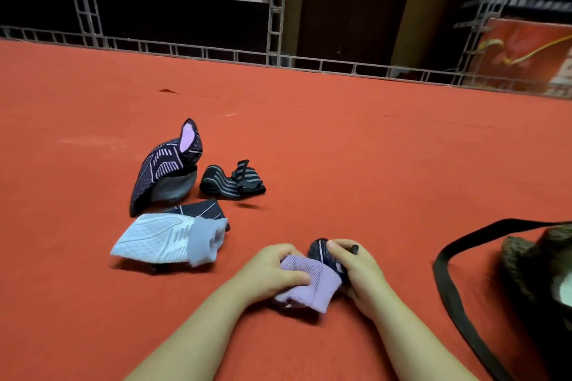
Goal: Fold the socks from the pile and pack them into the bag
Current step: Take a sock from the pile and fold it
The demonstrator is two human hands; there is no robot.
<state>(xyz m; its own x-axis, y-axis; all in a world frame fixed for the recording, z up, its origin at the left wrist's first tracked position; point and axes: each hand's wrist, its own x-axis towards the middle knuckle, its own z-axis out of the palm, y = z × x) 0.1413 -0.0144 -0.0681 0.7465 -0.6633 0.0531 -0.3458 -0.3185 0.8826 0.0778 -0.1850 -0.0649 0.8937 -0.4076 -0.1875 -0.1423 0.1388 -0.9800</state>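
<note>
Both hands hold one folded sock [312, 283] low over the red carpet; its outer side is lilac, its inner part dark navy with thin stripes. My left hand [272, 269] grips the lilac cuff with the thumb on top. My right hand [356, 266] curls round the dark end. To the upper left lies the pile: a dark purple patterned sock-shoe [164, 170] standing up, a pale blue one [164, 241] lying flat, and a black grey-striped sock [232, 181]. The dark bag [532, 260] sits at the right edge, partly cut off.
The bag's black strap [448, 281] loops over the carpet to the right of my right arm. Red carpet [340, 139] stretches far ahead to a metal truss rail [278, 56]. A dark door stands behind it.
</note>
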